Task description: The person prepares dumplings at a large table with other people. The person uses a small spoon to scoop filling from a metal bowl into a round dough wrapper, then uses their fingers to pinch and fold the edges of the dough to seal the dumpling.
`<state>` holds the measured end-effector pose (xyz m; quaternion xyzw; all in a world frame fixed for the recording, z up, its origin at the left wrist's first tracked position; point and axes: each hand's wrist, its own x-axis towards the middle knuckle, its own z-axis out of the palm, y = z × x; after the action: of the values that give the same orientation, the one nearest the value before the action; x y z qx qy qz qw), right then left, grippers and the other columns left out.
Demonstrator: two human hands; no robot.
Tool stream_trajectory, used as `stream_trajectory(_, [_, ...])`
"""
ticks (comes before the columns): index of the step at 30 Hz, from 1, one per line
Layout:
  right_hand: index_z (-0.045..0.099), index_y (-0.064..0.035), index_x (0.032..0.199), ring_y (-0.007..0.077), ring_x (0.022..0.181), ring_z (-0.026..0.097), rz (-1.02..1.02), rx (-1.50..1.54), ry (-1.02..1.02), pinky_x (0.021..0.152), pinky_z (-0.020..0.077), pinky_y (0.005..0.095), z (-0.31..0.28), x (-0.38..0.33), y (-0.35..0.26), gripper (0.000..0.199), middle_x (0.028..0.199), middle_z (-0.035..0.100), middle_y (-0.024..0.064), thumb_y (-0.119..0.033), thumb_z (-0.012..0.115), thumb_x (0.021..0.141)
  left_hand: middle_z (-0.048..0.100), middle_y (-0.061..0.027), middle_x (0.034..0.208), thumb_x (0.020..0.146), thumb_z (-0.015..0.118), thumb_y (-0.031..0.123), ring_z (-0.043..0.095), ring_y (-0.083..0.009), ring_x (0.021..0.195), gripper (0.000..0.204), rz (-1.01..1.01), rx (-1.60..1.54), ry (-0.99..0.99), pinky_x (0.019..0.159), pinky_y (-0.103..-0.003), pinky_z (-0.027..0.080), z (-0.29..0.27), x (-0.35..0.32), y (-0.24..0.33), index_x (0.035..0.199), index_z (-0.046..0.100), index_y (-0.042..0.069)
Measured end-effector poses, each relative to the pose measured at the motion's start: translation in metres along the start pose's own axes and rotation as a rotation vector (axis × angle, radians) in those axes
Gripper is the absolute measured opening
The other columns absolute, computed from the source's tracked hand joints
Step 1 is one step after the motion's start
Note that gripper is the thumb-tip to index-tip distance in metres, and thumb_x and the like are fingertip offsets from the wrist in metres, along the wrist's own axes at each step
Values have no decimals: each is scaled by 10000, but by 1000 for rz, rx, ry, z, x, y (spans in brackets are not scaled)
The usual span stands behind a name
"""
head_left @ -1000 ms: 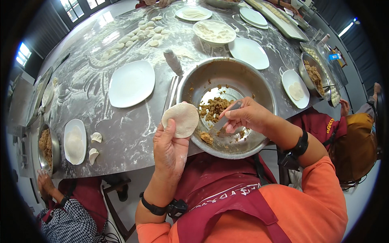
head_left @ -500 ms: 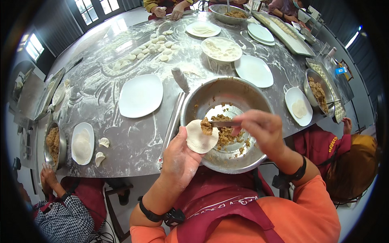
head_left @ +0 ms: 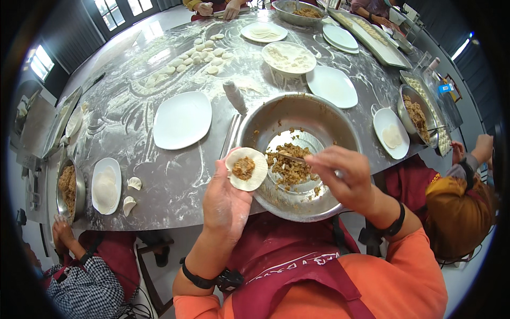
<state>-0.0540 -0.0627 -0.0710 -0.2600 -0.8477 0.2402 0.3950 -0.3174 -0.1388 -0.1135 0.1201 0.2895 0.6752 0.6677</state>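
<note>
- Fingers of the left hand [head_left: 227, 199] are lying spread and slightly cupped, palm up, carrying a round dumpling wrapper [head_left: 246, 168] on their tips; a small lump of brown filling [head_left: 244, 168] is sitting at the wrapper's middle.
- Fingers of the right hand [head_left: 345, 178] are pinching together around the handle of a thin utensil [head_left: 291, 157], whose tip is pointing left toward the wrapper and resting over the minced filling.
- Wrapper and left hand are hovering just off the near edge of the table [head_left: 133, 138], touching or overlapping the left rim of the big steel bowl [head_left: 300, 114]; I cannot tell whether they actually touch.
- Steel bowl is sitting at the table's near edge, directly ahead of the person, with the mince heaped on its bottom.
- Step, as I judge it: loading is being finished, the wrapper already holding its portion.
- Next move is probably calling for the utensil to be set down or tucked aside, so that the right fingers can fold the wrapper over the lump and pinch its rim closed without squeezing filling out.
- Further out, an empty white plate [head_left: 182, 120] is lying left of the bowl, a small rolling pin [head_left: 234, 97] between them.
- Two folded dumplings [head_left: 131, 193] are resting near the table's near-left corner, beside a plate of wrappers [head_left: 106, 186].
</note>
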Motion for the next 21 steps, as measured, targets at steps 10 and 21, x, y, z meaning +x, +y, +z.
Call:
stream_trajectory(10, [846,17,1221,103,819,741,299,45,-170,709,576,281,55,-4,60,180,946,817,91,-56,763,1080,594,-219,1612,1237,484,399,576,-336,1519,593,2,-39,4,1308,-513,455,-30,-17,18,1608,475,-63])
stream_trajectory(21, [835,87,1187,166,802,816,867,599,-335,741,637,289,59,5,55,250,946,849,159,-120,743,1083,597,-214,1613,1235,487,401,569,-327,1527,598,4,-75,-10,1318,-503,439,-52,-19,12,1615,474,-60])
